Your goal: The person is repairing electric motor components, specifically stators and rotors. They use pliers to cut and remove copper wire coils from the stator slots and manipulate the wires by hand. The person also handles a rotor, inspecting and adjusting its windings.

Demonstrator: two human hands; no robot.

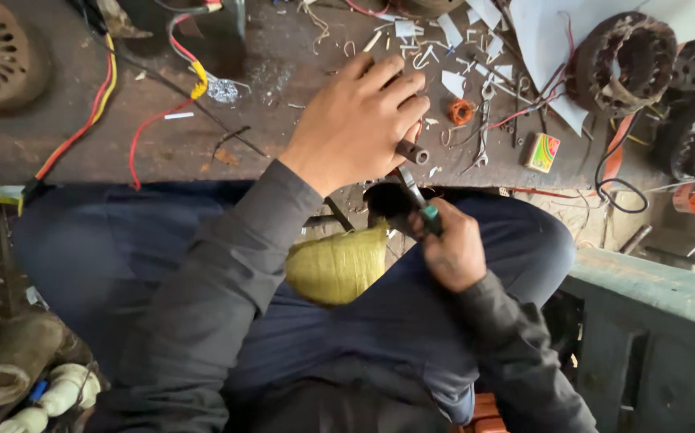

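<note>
Your left hand (pixel 355 120) is clenched, fingers curled down around a short dark tube (pixel 413 151) whose open end pokes out just past the knuckles, at the near edge of the workbench (pixel 58 136). Your right hand (pixel 453 255) is closed around the green-tipped handles of a pair of pliers (pixel 415 196), whose metal tips reach up to the tube and appear to touch it.

To do this well, I'd judge you should keep the tube braced against the bench edge so it cannot turn, and squeeze the pliers gently; a dark tube like this looks easy to crush or split. Keep your left fingertips back from the tips of the pliers.

Beneath your hands, on your lap, rests a yellow-green wound bundle (pixel 339 265); whether it is cord or wire I cannot tell.

Further out on the bench, right of the tube, lies a small spool of orange wire (pixel 460 111). Beyond it sits a small rectangular box (pixel 542 152), brightly printed in yellow, red and green, lying flat and slightly tilted. Scraps of white paper (pixel 449 32) are scattered above it. Red and yellow wires (pixel 99 104) trail across the bench's left side.
</note>
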